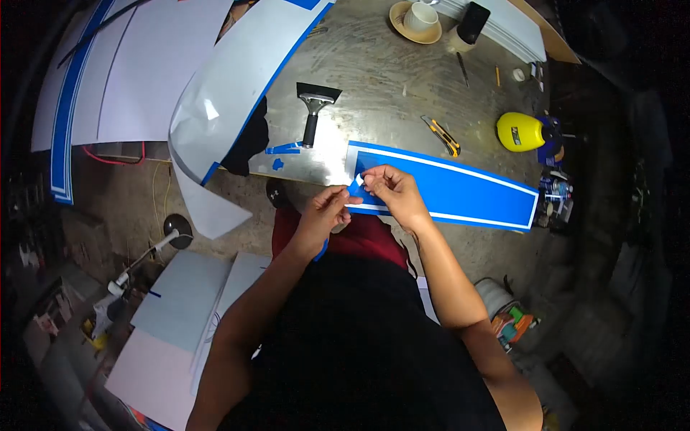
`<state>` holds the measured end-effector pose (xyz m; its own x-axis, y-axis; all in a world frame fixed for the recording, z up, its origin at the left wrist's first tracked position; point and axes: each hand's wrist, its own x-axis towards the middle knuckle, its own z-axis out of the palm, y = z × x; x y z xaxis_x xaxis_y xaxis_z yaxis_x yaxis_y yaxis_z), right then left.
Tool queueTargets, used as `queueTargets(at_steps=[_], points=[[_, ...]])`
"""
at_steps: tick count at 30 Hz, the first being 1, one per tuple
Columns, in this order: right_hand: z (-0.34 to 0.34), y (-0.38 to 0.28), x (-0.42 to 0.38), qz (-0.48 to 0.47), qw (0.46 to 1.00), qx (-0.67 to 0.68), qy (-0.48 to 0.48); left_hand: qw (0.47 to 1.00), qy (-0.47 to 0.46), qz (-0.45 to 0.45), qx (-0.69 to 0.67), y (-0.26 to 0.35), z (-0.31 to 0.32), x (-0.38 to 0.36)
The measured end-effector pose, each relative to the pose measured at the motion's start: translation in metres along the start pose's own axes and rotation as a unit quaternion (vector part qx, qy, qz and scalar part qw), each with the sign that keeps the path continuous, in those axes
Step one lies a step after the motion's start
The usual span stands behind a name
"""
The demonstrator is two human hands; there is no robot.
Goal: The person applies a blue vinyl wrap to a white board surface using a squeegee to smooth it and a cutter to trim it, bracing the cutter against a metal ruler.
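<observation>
Both hands meet at the left end of a blue panel with a white border line (460, 188), which lies along the table's near edge. My left hand (325, 215) is closed, pinching a small piece of blue film (354, 191). My right hand (397, 195) pinches the same piece from the right, where a bit of white shows at its top. A squeegee with a black handle (310, 129) lies beyond my left hand, next to blue film scraps (283, 149). Behind the panel rests a yellow and black utility knife (443, 136).
A yellow spray bottle (520, 132) stands at the table's right. Farther back are a cup (420, 17) on a saucer and a black phone-like object (474, 23). A large curled white sheet with blue edging (228, 68) overhangs the left side. Boards (183, 287) lean at lower left.
</observation>
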<state>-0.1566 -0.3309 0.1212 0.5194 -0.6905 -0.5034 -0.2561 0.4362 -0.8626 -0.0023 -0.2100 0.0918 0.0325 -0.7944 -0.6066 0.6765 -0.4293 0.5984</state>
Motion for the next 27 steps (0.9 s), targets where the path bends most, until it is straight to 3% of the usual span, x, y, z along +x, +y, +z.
queueTargets(at_steps=[4, 8, 10, 18, 20, 22, 25, 27], points=[[-0.037, 0.029, 0.014, 0.035, 0.998, -0.018, -0.054, 0.996, 0.081, -0.039, 0.004, -0.040, 0.028, 0.005], [-0.052, 0.048, 0.023, 0.030, 0.996, -0.063, -0.063, 0.994, 0.102, -0.035, -0.005, -0.060, 0.045, 0.013], [-0.058, 0.064, 0.032, 0.026, 0.994, -0.084, -0.063, 0.987, 0.156, -0.016, 0.035, -0.069, 0.048, 0.018], [-0.062, 0.080, 0.092, -0.072, 0.972, -0.212, -0.066, 0.966, 0.206, -0.021, 0.154, -0.088, 0.024, 0.046], [-0.061, 0.085, 0.113, -0.057, 0.971, -0.224, -0.069, 0.964, 0.213, -0.017, 0.158, -0.094, 0.016, 0.056], [-0.058, 0.085, 0.131, -0.052, 0.966, -0.245, -0.063, 0.954, 0.230, 0.070, 0.177, -0.102, 0.009, 0.065], [-0.052, 0.085, 0.150, -0.061, 0.956, -0.276, -0.082, 0.925, 0.245, 0.054, 0.286, -0.095, -0.001, 0.069], [-0.047, 0.085, 0.158, -0.054, 0.953, -0.286, -0.088, 0.923, 0.263, 0.058, 0.276, -0.102, -0.008, 0.075]])
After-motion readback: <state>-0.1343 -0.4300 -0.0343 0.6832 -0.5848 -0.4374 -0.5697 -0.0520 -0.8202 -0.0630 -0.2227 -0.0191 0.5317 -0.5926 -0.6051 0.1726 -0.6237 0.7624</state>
